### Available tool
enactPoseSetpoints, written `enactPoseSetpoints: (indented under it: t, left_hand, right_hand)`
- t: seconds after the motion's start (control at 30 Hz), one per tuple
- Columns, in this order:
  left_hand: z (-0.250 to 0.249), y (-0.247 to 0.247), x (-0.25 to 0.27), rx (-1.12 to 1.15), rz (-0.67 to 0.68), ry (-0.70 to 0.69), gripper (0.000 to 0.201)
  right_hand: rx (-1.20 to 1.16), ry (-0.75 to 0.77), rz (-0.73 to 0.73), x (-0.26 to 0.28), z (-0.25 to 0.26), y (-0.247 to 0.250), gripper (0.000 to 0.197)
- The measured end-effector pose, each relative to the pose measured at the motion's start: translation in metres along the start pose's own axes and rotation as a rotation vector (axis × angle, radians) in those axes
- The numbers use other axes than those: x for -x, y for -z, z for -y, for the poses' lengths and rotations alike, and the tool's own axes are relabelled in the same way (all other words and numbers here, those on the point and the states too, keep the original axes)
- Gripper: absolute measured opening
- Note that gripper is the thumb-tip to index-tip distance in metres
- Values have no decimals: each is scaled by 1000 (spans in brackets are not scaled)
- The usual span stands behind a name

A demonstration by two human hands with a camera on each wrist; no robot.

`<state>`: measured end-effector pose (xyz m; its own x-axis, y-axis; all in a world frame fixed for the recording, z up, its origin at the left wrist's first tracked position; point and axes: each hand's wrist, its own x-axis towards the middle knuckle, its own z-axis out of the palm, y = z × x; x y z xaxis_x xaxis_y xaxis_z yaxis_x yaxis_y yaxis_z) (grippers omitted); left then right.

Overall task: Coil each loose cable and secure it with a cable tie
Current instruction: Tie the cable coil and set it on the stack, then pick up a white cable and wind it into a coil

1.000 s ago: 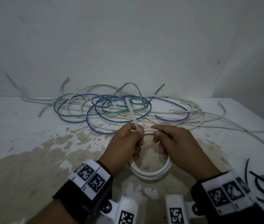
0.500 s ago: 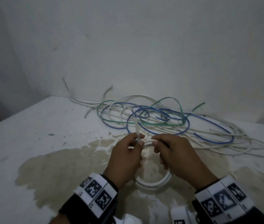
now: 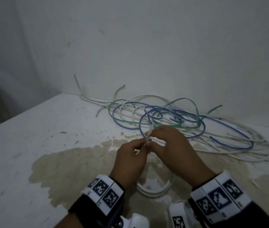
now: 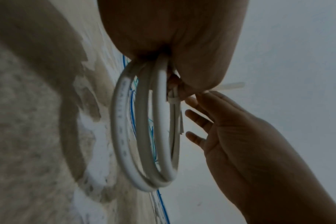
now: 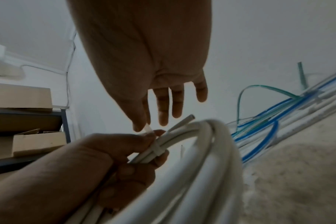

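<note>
1. A white cable coil point(image 3: 153, 191) is held just above the stained patch of the table point(image 3: 31, 129), on the near side of the loose cable pile point(image 3: 171, 122); several turns are seen in the left wrist view, gathered at the top.
2. The gathered turns are gripped by the left hand point(image 3: 130, 160), whose fingers are curled round them, as shown in the right wrist view.
3. A white cable tie point(image 5: 157, 149) is wrapped round the turns beside the left fingers, and its free tail point(image 3: 148, 134) sticks up toward the pile.
4. The tail is pinched between thumb and forefinger of the right hand point(image 3: 171, 148); the other three fingers point(image 5: 170, 104) are spread and straight, touching nothing.
5. The step in hand is judged to be the tightening of the tie; whether the loop is fully drawn down cannot be told from these views.
6. A slip of the tail could be caused by the small two-finger pinch, since the strap is smooth and narrow.
7. If the left grip is relaxed before the tie is snug, the stiff turns could spring apart and the coil would be lost.
8. A short cable end point(image 5: 182, 121) juts out beside the tie; it may be left outside the loop and work loose.
9. The blue, green and white cables in the pile are not yet coiled, so most of the task is judged to remain.
</note>
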<state>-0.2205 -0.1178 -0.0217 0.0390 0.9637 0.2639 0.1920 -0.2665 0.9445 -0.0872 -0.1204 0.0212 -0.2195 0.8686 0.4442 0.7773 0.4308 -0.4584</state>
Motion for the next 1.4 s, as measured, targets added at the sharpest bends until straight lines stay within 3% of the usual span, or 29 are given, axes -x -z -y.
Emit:
enactPoseSetpoints:
  t: [0.23, 0.33, 0.4, 0.5, 0.6, 0.7, 0.87, 1.0, 1.07, 1.23, 1.3, 1.4]
  left_hand:
    - [10, 0, 0, -13, 51, 28, 19]
    - [5, -1, 4, 127, 98, 109, 18]
    - [2, 1, 4, 212, 82, 169, 20]
    - [0, 9, -2, 368, -7, 245, 20]
    - [-6, 16, -4, 446, -25, 235, 19]
    - [-9, 20, -2, 363, -8, 212, 21]
    - [-9, 42, 0, 268, 59, 295, 32]
    - [-3, 71, 4, 195, 49, 288, 15]
    - [1, 83, 5, 175, 15, 283, 17]
    - [5, 113, 9, 130, 61, 292, 29]
    - [7, 127, 6, 127, -19, 301, 24]
    - [16, 158, -13, 219, -241, 351, 9]
  right_hand:
    - [-16, 184, -48, 0, -5, -1, 25]
    - [-67, 94, -63, 3, -10, -1, 21]
    - [-68, -32, 5, 3, -12, 1, 16]
    - [-16, -229, 208, 6, -17, 6, 42]
    - [-55, -216, 230, 5, -18, 5, 22]
    - [-131, -260, 156, 2, -16, -2, 34]
    - [-152, -254, 110, -9, -11, -12, 34]
    - [-292, -276, 173, -23, 1, -25, 12]
    - [-298, -272, 267, -32, 8, -34, 31]
    - [-328, -246, 200, -55, 29, -59, 24]
    - [-384, -266, 183, -63, 39, -71, 26]
    - [-499, -359, 199, -72, 49, -88, 40]
